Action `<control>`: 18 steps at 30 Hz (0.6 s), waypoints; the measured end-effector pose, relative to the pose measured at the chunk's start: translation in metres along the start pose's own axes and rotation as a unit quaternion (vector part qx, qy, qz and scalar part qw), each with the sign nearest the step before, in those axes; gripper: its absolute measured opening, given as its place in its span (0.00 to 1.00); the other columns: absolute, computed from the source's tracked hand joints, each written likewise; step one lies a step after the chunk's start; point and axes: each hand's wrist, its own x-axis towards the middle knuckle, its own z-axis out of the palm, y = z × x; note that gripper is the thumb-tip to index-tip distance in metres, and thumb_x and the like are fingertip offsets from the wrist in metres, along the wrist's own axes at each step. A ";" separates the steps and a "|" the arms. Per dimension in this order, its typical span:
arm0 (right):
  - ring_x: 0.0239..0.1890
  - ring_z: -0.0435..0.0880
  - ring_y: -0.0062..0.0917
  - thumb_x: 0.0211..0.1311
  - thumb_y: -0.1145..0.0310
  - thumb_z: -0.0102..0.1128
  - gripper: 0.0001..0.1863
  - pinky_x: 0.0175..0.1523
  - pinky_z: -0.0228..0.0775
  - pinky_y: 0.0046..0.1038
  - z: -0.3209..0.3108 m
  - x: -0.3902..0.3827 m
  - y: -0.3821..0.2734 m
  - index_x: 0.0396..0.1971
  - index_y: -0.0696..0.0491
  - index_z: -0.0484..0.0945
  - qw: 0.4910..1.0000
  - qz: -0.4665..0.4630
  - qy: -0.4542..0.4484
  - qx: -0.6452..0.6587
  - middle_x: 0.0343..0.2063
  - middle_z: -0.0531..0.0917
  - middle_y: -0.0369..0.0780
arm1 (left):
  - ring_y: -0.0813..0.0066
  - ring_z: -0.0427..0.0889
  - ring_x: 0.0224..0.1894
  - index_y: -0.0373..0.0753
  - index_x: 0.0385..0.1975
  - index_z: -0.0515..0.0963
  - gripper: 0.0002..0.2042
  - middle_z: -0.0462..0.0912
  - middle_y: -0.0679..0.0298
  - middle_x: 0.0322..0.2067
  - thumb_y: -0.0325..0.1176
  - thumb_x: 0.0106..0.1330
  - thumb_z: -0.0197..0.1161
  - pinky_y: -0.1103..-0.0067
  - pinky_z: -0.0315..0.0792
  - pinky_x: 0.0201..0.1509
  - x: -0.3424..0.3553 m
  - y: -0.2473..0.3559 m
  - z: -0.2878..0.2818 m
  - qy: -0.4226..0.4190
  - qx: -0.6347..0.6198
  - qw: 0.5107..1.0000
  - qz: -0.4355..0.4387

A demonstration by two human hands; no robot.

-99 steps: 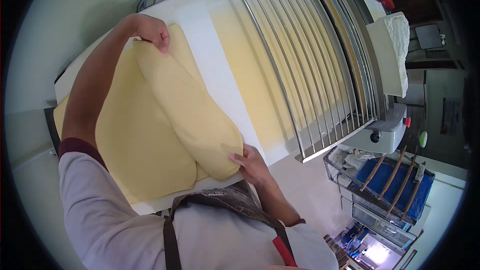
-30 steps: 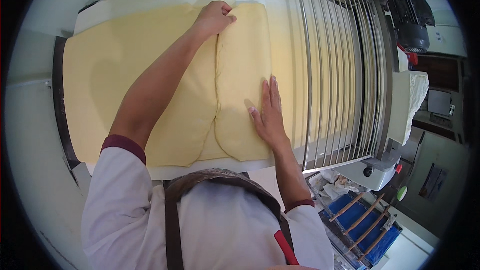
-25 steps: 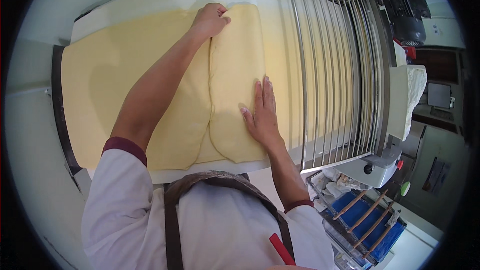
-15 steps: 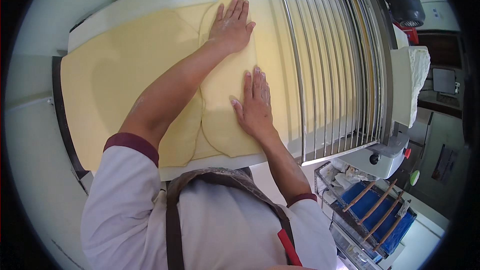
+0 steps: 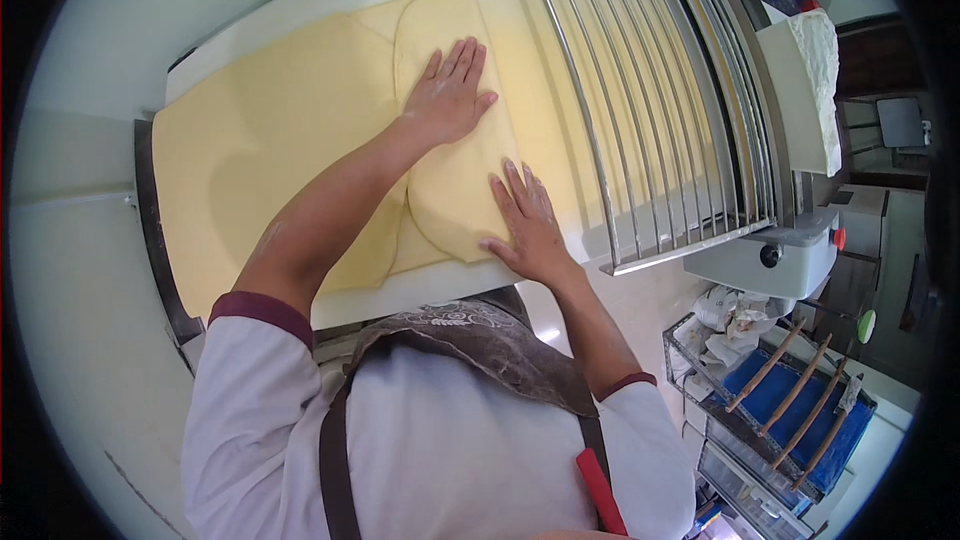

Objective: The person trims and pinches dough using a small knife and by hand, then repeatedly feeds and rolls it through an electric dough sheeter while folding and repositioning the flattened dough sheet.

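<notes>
A wide, pale yellow sheet of dough [image 5: 270, 140] lies flat across the white belt. Its folded flap [image 5: 450, 175] forms a thicker band beside the metal bars. My left hand [image 5: 450, 95] rests flat on the upper part of this flap, fingers spread and pointing away from me. Closer to my body, my right hand [image 5: 535, 230] touches the flap's right edge with its thumb and fingers apart. Neither hand grips anything. White flour-like traces show on the fingers of both hands.
A guard of metal bars [image 5: 630, 90] rises over the belt to the right. Beyond it stands a white tray [image 5: 800, 90]. A grey machine housing [image 5: 760, 260] with a red knob sits at lower right, above a rack with a blue tray [image 5: 780, 390] and several wooden sticks.
My left hand has slid down the flap toward me. The right hand has shifted to the flap's near right edge, its fingers more spread. The whole view has turned slightly.
</notes>
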 end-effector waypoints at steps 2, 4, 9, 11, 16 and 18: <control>0.72 0.43 0.52 0.50 0.48 0.67 0.51 0.73 0.41 0.49 -0.006 -0.011 0.003 0.70 0.49 0.50 0.998 -0.039 -0.036 -0.033 0.72 0.46 0.47 | 0.62 0.41 0.75 0.34 0.71 0.43 0.34 0.44 0.53 0.72 0.51 0.72 0.38 0.64 0.35 0.75 -0.008 0.007 -0.006 -0.001 -0.001 1.000 0.007; 0.72 0.44 0.52 0.48 0.45 0.68 0.52 0.72 0.41 0.50 -0.004 -0.016 0.002 0.70 0.47 0.51 0.998 -0.039 -0.034 -0.044 0.71 0.46 0.46 | 0.63 0.42 0.75 0.34 0.71 0.44 0.34 0.45 0.53 0.72 0.51 0.72 0.38 0.64 0.36 0.75 -0.028 0.020 -0.008 -0.051 -0.001 0.998 -0.025; 0.72 0.45 0.52 0.45 0.43 0.68 0.52 0.72 0.42 0.50 0.008 -0.020 -0.003 0.70 0.45 0.54 0.997 -0.036 0.006 -0.068 0.71 0.47 0.45 | 0.63 0.43 0.74 0.35 0.70 0.46 0.33 0.47 0.54 0.72 0.51 0.72 0.40 0.63 0.37 0.75 -0.049 0.017 -0.002 0.002 0.035 0.999 0.012; 0.72 0.46 0.51 0.46 0.42 0.68 0.52 0.72 0.42 0.49 0.012 -0.019 -0.002 0.69 0.45 0.54 0.997 -0.033 0.021 -0.071 0.71 0.48 0.45 | 0.63 0.43 0.74 0.35 0.70 0.47 0.33 0.47 0.55 0.72 0.50 0.72 0.41 0.63 0.37 0.75 -0.043 0.014 -0.006 0.006 0.034 0.999 0.002; 0.72 0.44 0.49 0.44 0.44 0.70 0.52 0.73 0.40 0.48 0.009 -0.022 -0.002 0.69 0.44 0.55 0.997 -0.034 0.045 -0.043 0.72 0.48 0.43 | 0.59 0.47 0.73 0.34 0.70 0.46 0.37 0.51 0.50 0.70 0.49 0.69 0.50 0.59 0.40 0.74 -0.083 -0.016 0.013 0.118 -0.028 0.982 -0.145; 0.72 0.44 0.49 0.49 0.44 0.67 0.49 0.73 0.39 0.48 0.004 -0.022 0.005 0.69 0.47 0.56 0.997 -0.059 0.034 -0.033 0.72 0.48 0.44 | 0.52 0.53 0.71 0.33 0.70 0.45 0.38 0.52 0.45 0.69 0.45 0.67 0.55 0.61 0.47 0.73 -0.093 -0.010 0.018 0.133 -0.029 0.976 -0.168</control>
